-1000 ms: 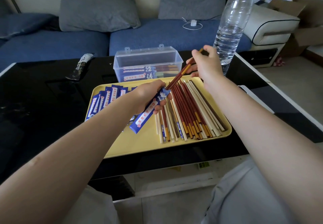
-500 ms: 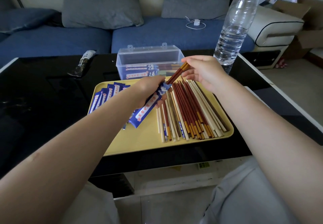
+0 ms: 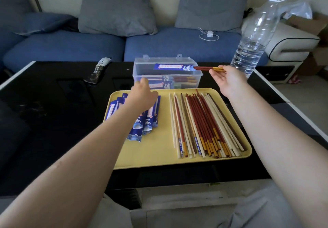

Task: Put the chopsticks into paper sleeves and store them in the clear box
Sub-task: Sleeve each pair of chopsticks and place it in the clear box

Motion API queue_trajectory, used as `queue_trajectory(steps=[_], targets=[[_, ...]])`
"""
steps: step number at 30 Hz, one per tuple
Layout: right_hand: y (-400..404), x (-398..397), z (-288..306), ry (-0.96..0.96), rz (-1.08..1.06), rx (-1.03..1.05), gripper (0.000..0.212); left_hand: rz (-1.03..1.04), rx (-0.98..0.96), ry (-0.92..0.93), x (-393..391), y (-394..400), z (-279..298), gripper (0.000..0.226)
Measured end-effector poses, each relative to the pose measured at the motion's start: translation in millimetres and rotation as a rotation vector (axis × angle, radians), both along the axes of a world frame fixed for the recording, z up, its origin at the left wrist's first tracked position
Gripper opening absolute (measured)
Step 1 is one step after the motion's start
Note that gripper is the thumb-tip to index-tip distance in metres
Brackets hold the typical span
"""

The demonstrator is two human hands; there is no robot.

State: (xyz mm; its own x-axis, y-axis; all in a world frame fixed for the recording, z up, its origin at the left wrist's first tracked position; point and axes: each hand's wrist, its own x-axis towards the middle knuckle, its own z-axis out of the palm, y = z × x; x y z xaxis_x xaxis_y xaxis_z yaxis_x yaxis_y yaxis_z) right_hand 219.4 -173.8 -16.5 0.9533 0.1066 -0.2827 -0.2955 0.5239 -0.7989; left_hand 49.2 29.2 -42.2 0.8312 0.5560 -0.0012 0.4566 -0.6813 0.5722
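My right hand pinches the gold-tipped ends of a red chopstick pair whose other end sits in a blue paper sleeve. The sleeved pair lies level over the open top of the clear box, which holds several sleeved pairs. My left hand hovers with relaxed fingers over the stack of empty blue sleeves on the left of the yellow tray. Loose red and pale chopsticks fill the tray's right half.
A tall clear water bottle stands behind my right hand on the black table. A dark wrapper lies at the far left of the table. A blue sofa with grey cushions runs behind.
My right hand has carried the sleeved chopsticks from above the tray back over the clear box. My left hand has let go of the sleeve and moved left over the sleeve stack.
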Motion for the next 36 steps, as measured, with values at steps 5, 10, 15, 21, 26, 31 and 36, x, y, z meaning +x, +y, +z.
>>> queue_trajectory(steps=[5,10,15,21,26,31,36], targets=[[51.8,24.3,-1.6,-0.002,0.050,-0.138,0.004,-0.027,-0.028,-0.015,5.6,1.2,0.0,0.049],[85.5,29.6,0.3,0.009,0.118,-0.201,0.015,-0.005,-0.043,-0.032,9.0,11.2,-8.0,0.047],[93.7,32.1,1.5,0.003,0.166,-0.204,0.024,-0.021,0.012,0.002,8.0,17.1,-13.5,0.045],[77.1,16.1,9.0,-0.081,0.283,-0.322,0.041,-0.039,0.130,0.087,6.6,17.3,-13.0,0.029],[56.6,-11.6,11.2,-0.082,0.329,-0.311,0.028,-0.144,0.280,0.288,0.4,6.1,-12.2,0.027],[37.0,-45.8,-9.3,-0.133,0.378,-0.532,0.017,-0.180,0.429,0.385,-2.5,-9.5,-13.4,0.040],[31.3,-71.7,-31.4,-0.094,0.424,-0.626,0.022,-0.134,0.382,0.368,-1.3,-10.9,-14.9,0.036]])
